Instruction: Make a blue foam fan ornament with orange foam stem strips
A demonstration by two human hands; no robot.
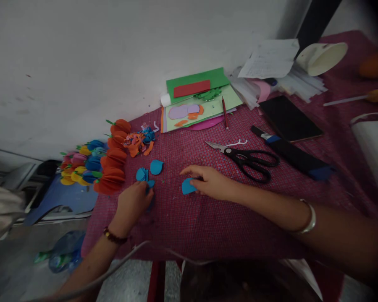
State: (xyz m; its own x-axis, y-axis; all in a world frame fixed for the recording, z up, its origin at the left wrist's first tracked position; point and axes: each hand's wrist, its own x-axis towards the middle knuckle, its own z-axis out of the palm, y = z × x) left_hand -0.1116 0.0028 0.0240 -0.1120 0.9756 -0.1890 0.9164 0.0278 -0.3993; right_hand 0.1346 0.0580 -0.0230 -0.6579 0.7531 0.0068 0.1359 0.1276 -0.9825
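Note:
My left hand (132, 203) is closed, fingers curled down at a small group of blue paper cutouts (141, 174), and a bit of blue shows below its fingertips. Just beyond that group lies a single blue rounded cutout (156, 167) with a small pointed tip. My right hand (209, 181) has its index finger stretched out, apart from the thumb. Under the thumb is another blue paper cutout (187, 186), lying at the tablecloth; the other fingers are partly hidden. Black-handled scissors (244, 159) lie open beyond my right forearm.
Paper pumpkins (113, 161) line the table's left edge, beside a heap of paper scraps (140, 140). Coloured sheets (204, 100) and a red pencil (225, 113) lie at the wall. To the right are a black notebook (290, 117), a black-and-blue tool (292, 153) and a paper cup (323, 58).

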